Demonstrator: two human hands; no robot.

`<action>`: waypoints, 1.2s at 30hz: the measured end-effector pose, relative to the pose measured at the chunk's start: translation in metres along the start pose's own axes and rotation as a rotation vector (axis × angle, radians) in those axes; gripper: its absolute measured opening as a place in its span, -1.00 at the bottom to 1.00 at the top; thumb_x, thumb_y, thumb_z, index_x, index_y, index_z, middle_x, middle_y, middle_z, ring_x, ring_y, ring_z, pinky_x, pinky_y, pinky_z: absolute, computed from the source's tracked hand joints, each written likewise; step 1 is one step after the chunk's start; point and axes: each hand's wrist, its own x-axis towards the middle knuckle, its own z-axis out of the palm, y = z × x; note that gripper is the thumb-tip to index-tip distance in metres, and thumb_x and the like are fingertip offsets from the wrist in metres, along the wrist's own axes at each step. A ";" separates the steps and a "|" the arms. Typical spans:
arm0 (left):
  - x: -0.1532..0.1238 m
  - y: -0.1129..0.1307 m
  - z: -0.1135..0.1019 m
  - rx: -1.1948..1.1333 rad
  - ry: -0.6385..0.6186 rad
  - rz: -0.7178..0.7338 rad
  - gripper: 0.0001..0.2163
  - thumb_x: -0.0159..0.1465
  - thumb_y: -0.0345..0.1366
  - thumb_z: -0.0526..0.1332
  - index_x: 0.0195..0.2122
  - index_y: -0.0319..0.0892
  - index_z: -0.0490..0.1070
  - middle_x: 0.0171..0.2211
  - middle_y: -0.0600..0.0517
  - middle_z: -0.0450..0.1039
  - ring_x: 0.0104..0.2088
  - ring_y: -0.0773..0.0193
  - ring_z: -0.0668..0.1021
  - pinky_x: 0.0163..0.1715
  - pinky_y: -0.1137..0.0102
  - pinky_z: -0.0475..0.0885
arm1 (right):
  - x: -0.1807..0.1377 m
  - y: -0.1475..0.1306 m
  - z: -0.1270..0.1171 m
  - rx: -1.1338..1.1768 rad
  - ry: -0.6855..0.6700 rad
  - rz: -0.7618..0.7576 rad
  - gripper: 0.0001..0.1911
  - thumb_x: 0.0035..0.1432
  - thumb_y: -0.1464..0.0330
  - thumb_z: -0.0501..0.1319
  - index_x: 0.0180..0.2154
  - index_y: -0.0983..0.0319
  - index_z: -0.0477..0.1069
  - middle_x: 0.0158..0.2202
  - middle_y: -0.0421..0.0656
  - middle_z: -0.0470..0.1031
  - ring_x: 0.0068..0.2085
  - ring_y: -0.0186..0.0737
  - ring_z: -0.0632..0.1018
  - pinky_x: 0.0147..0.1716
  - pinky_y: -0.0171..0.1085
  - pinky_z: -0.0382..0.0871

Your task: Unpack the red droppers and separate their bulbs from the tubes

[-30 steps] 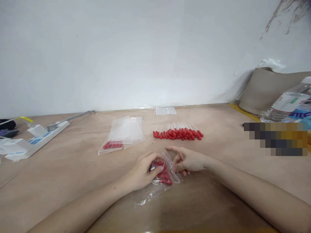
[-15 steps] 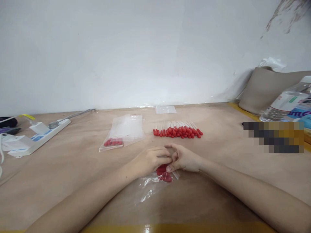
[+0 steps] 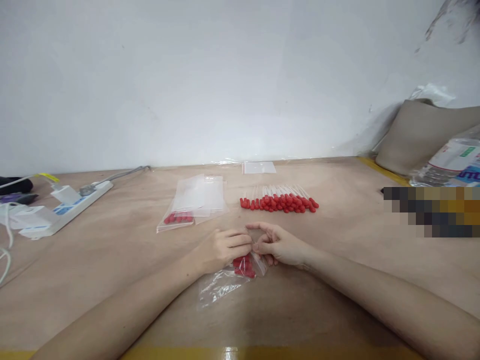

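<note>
Your left hand (image 3: 227, 249) covers part of the clear bag (image 3: 219, 289), near-middle on the counter (image 3: 322, 310); I can't tell its grip. Your right hand (image 3: 281, 245) pinches the bag's right edge, a good hold: it looks light, floppy, slippery.

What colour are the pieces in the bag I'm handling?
The pieces are red, clearest in the head view.
</note>
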 end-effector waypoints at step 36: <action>-0.035 0.019 0.002 0.039 0.064 -0.431 -0.40 0.16 -0.10 0.16 0.16 -0.09 -0.08 0.07 -0.10 0.23 0.04 0.08 0.34 -0.01 0.16 0.28 | 0.003 0.005 -0.008 -0.402 0.093 -0.195 -0.64 -0.05 0.30 0.22 -0.15 0.24 0.44 -0.64 -0.35 0.13 -0.60 -0.48 0.16 -0.61 -0.43 0.04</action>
